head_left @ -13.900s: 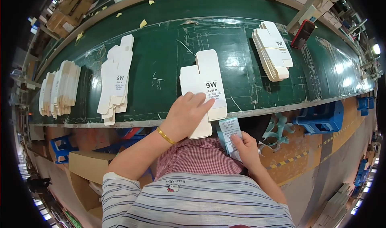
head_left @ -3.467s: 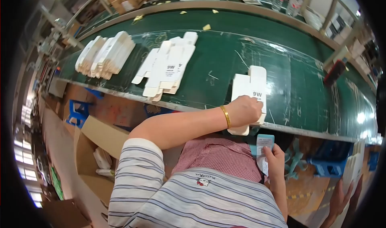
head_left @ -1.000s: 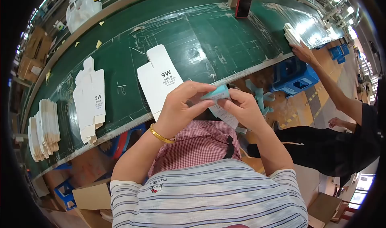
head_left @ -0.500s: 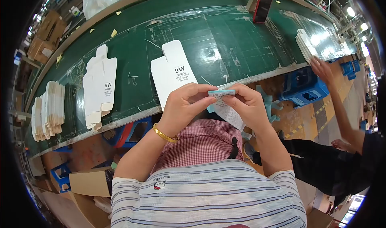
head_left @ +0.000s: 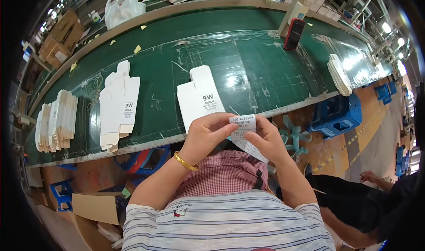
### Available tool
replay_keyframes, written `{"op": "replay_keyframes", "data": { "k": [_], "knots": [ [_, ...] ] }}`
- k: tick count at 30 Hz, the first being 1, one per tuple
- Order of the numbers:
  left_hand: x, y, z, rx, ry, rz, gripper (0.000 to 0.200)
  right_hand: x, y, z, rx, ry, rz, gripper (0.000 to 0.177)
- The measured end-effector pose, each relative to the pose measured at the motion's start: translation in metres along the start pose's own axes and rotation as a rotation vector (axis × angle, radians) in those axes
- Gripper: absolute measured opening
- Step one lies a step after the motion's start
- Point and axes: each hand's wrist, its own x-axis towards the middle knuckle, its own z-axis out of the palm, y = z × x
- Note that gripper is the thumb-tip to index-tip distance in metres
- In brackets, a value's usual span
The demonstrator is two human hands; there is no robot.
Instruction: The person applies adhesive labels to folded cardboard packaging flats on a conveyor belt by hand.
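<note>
Between my hands is a strip of printed stickers [head_left: 243, 121]; its top sticker reads A60 B22 220V, and the rest hangs toward my lap. My left hand [head_left: 207, 136] pinches the strip's left edge, with thumb and fingers closed. At the right edge, my right hand [head_left: 269, 141] also grips it, thumb in front. Just beyond my left hand, a flat white carton [head_left: 195, 101] marked 9W lies on the green worktop [head_left: 252, 83], bearing a small printed sticker. Farther left are overlapping flattened white cartons [head_left: 118, 101], also marked 9W.
A stack of white cartons [head_left: 62, 120] stands at far left, another pile [head_left: 340, 76] at far right. A red-edged phone [head_left: 294, 33] leans on a post. Blue stools [head_left: 337, 114] stand below the table's edge. A co-worker in dark clothes [head_left: 354, 202] is at right.
My hands have lowered slightly, and the sticker strip now tilts to face me, its print readable. The view has shifted. The co-worker's arm has withdrawn from the right-hand carton pile.
</note>
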Motion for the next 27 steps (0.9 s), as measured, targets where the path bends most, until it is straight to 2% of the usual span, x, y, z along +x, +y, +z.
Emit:
{"op": "replay_keyframes", "data": {
  "k": [4,7,8,9,10,11,13,17,19,21,22,25,27],
  "knots": [
    [-0.005,-0.005,-0.015,-0.032,0.077,0.04,0.025,0.014,0.005,0.004,-0.292,-0.102,-0.161,0.019],
    [0.0,0.013,-0.02,-0.051,0.154,0.111,0.023,0.03,-0.015,0.0,-0.523,-0.146,-0.316,0.016],
    [0.004,0.025,-0.018,-0.028,0.174,0.107,0.021,0.033,-0.039,-0.001,-0.607,-0.095,-0.356,0.013],
    [0.008,0.039,-0.016,0.004,0.15,0.23,0.03,0.034,-0.061,-0.001,-0.635,0.01,-0.463,0.01],
    [0.014,0.053,-0.015,-0.075,0.078,0.264,0.044,0.033,-0.076,-0.016,-0.835,0.15,-0.587,0.012],
    [0.018,0.064,-0.013,-0.165,-0.01,0.308,0.053,0.03,-0.087,-0.035,-0.919,0.284,-0.596,0.01],
    [0.021,0.066,-0.014,-0.106,-0.107,0.32,0.05,0.014,-0.089,-0.061,-0.85,0.404,-0.413,0.009],
    [0.029,0.042,-0.01,0.051,-0.159,0.187,0.033,-0.024,-0.016,-0.042,-0.398,0.266,0.122,0.015],
    [0.034,0.026,-0.003,-0.061,-0.126,0.128,0.029,-0.048,0.018,-0.035,-0.178,0.276,0.296,0.02],
    [0.038,0.018,-0.002,-0.086,-0.158,0.087,0.027,-0.071,0.037,-0.043,0.067,0.374,0.333,0.022],
    [0.039,0.013,-0.001,-0.088,-0.167,0.077,0.027,-0.074,0.034,-0.052,0.086,0.42,0.312,0.022],
    [0.031,0.004,-0.004,-0.028,-0.173,0.067,0.023,-0.069,-0.072,-0.116,-0.285,0.73,-0.003,0.021],
    [0.02,-0.002,-0.017,0.017,-0.131,0.065,0.023,-0.058,-0.126,-0.123,-0.539,0.807,-0.115,0.021]
  ]
}}
